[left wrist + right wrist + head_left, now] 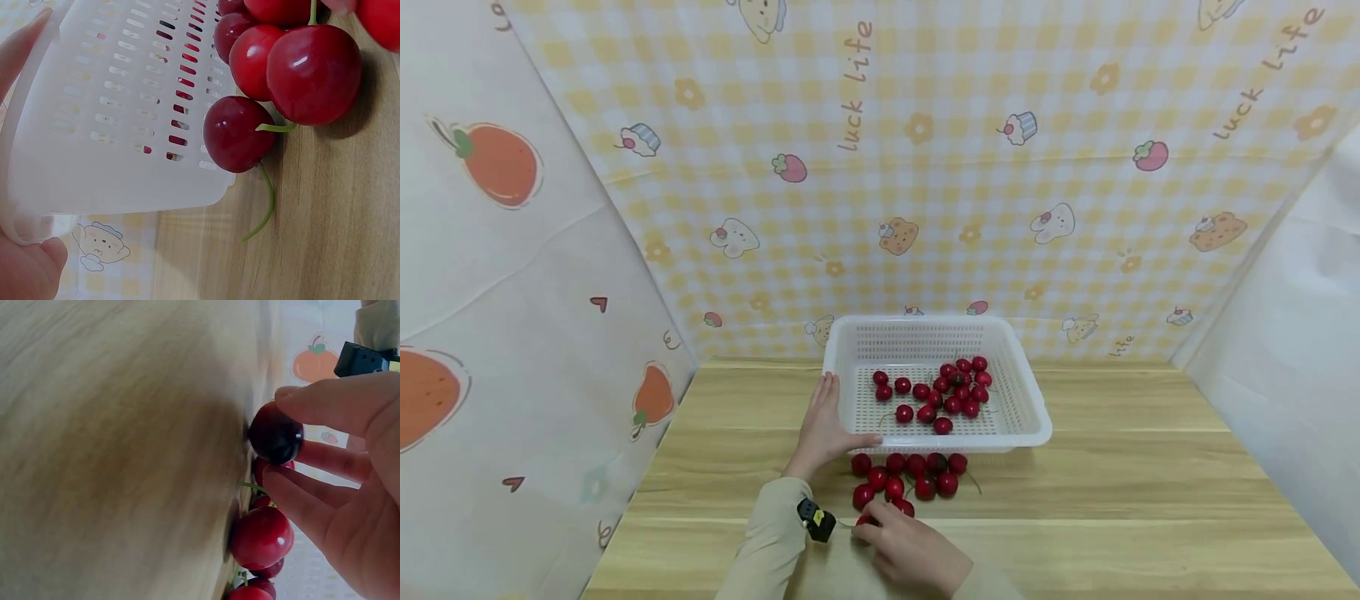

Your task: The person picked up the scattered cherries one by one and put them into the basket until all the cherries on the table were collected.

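A white plastic basket point(1033, 408) with slotted walls stands near the back of the wooden table, several red cherries point(927, 413) with stems on its floor. My left hand point(822, 433) grips its front left corner, thumb along the front rim and fingers at the left side. In front of the basket lies a group of loose dark red cherries point(925, 487). At the near left of that group, my right hand point(916, 546) pinches a cherry point(275, 434) between thumb and fingers, low over the tabletop. Its stem points left in the head view.
The wooden table point(1135, 467) reaches out to both sides. Behind the basket hangs a yellow checked cloth point(962, 167), with a white printed cloth point(550, 250) at the left. A small black device point(816, 521) sits on my left wrist.
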The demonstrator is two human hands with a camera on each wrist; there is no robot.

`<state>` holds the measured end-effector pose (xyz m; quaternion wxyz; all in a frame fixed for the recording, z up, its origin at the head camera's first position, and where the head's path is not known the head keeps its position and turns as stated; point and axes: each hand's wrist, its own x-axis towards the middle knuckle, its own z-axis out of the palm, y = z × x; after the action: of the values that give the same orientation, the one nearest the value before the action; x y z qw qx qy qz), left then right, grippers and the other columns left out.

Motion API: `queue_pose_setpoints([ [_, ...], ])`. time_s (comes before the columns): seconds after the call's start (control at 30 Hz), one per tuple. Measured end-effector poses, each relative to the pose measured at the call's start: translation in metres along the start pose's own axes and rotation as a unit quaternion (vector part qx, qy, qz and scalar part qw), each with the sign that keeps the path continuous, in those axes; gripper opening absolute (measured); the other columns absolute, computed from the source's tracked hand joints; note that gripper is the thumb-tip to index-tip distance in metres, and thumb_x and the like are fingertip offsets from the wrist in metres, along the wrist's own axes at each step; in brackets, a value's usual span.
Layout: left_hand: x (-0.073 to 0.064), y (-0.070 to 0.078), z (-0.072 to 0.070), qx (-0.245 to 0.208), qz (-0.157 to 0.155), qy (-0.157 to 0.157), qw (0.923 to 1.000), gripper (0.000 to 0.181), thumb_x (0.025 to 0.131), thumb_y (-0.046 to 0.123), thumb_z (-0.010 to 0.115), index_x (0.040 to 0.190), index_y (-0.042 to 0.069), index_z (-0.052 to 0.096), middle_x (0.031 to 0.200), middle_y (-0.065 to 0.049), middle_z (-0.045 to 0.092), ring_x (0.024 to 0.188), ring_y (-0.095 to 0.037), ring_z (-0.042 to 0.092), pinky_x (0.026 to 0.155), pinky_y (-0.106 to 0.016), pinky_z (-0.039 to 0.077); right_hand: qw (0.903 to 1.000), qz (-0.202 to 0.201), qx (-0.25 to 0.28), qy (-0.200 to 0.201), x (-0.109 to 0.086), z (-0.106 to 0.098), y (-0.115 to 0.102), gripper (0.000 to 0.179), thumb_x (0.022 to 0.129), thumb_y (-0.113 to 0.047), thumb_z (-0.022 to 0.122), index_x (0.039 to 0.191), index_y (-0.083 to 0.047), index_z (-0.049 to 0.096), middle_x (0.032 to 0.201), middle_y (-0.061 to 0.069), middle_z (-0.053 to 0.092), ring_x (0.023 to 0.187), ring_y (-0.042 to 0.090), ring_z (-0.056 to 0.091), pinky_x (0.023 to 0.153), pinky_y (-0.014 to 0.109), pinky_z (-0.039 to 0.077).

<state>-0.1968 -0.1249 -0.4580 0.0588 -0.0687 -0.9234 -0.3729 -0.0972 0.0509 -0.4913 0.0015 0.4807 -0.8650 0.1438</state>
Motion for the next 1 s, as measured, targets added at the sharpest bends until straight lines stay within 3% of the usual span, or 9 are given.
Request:
queue_pose_setpoints([
  [0.4,-0.001,0.002,-0.001,-0.008,0.002,0.004,1.0000,0.128,0.047,0.053,0.083,0.142,-0.004,0.020,0.149,-0.020,0.014,0.139,-0.030,0.008,0.111,-0.046,0.014,0.9994,0.010,-0.007,0.033,0.004,0.005,0.003,0.011,0.084,-0.015,0.064,0.094,-0.018,0.061,0.089,-0.007,0.047,0.075,0.001,0.045,0.068,0.011,0.044],
  [0.67,0.000,0.001,-0.001,0.004,0.000,0.002,1.0000,0.128,0.047,0.055,0.082,0.142,-0.004,0.019,0.149,-0.020,0.014,0.139,-0.029,0.008,0.111,-0.046,0.014,0.9992,0.006,-0.014,0.036,0.006,0.004,0.005,0.016,0.082,-0.012,0.065,0.097,-0.018,0.062,0.089,-0.007,0.048,0.073,0.000,0.047,0.067,0.009,0.045],
  [0.87,0.000,0.001,-0.001,0.004,-0.003,-0.003,1.0000,0.128,0.048,0.055,0.082,0.142,-0.004,0.020,0.149,-0.019,0.013,0.139,-0.029,0.008,0.111,-0.045,0.014,0.9992,0.005,-0.007,0.039,-0.002,-0.013,0.006,0.020,0.078,-0.008,0.068,0.095,-0.015,0.062,0.091,-0.005,0.047,0.075,0.001,0.045,0.069,0.008,0.044],
  [1.0,0.000,0.000,0.000,0.007,-0.003,-0.004,1.0000,0.127,0.049,0.056,0.081,0.142,-0.004,0.019,0.150,-0.019,0.013,0.139,-0.028,0.008,0.112,-0.044,0.014,0.9971,-0.018,0.024,0.070,-0.007,-0.036,0.010,0.023,0.073,-0.001,0.070,0.092,-0.012,0.061,0.090,-0.004,0.045,0.074,0.001,0.045,0.066,0.004,0.041],
])
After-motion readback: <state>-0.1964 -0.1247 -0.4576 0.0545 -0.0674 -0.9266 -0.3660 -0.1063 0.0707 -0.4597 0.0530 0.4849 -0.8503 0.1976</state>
